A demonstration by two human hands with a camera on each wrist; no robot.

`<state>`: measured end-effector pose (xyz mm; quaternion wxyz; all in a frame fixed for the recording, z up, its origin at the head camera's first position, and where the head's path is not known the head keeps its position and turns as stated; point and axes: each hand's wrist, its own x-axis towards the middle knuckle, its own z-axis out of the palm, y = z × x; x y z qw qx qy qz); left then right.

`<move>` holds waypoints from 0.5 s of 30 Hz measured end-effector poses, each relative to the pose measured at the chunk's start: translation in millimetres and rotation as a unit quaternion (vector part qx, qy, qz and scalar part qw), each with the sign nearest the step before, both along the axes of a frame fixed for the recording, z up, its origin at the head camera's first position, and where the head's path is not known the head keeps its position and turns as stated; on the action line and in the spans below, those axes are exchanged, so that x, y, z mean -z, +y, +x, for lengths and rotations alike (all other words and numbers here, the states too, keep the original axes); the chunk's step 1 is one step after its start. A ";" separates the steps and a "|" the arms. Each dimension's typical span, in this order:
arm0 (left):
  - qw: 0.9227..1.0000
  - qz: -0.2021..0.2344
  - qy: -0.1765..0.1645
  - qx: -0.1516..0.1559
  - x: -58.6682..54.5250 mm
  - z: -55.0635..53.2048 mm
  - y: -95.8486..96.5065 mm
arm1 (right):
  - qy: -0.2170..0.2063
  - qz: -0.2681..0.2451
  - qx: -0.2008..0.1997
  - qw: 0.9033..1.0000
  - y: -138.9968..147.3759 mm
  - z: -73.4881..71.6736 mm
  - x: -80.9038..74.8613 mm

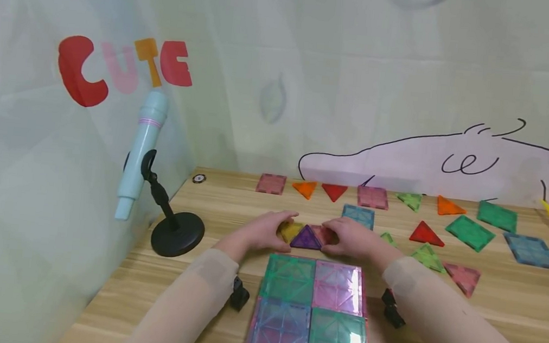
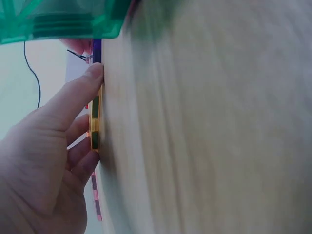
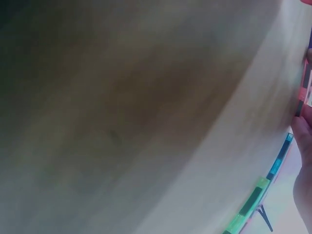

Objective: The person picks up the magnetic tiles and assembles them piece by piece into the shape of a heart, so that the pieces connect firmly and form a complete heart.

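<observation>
In the head view, a purple triangular magnetic tile (image 1: 306,238) lies between a yellow magnetic tile (image 1: 290,232) and a pinkish-red magnetic tile (image 1: 319,233), edges together on the table. My left hand (image 1: 264,231) holds the yellow tile between thumb and fingers; the left wrist view shows the thumb at its near end, by the purple tile. From the other side my right hand (image 1: 354,238) grips the pinkish-red tile, partly covering it. Only part of that hand enters the right wrist view. Closer to me sits a block of square tiles (image 1: 311,311) in green, pink and bluish purple.
Loose tiles lie behind and to the right, among them a blue square (image 1: 359,216), a red triangle (image 1: 427,234) and a green square (image 1: 470,233). On the left, a black stand (image 1: 177,234) carries a light-blue microphone (image 1: 143,149). A fabric backdrop (image 1: 265,56) borders the table.
</observation>
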<state>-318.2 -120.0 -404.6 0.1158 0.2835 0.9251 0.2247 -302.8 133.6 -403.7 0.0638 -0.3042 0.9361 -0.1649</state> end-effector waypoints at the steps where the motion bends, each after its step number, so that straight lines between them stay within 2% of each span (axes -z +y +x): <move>1: 1.000 -0.001 0.002 -0.001 0.0 -0.2 1.0 | -0.003 0.000 0.003 1.000 0.0 -0.2 0.2; 5: 1.000 0.005 0.008 -0.006 -0.9 0.0 5.2 | -0.001 0.002 0.002 1.000 -1.0 -0.7 0.5; 9: 1.000 0.005 0.009 -0.008 -2.3 1.0 6.9 | 0.025 0.008 -0.012 1.000 -4.6 -0.4 -0.1; 15: 1.000 -0.007 -0.011 0.004 -7.1 2.8 4.9 | 0.050 0.047 -0.023 0.997 -8.1 1.0 -2.6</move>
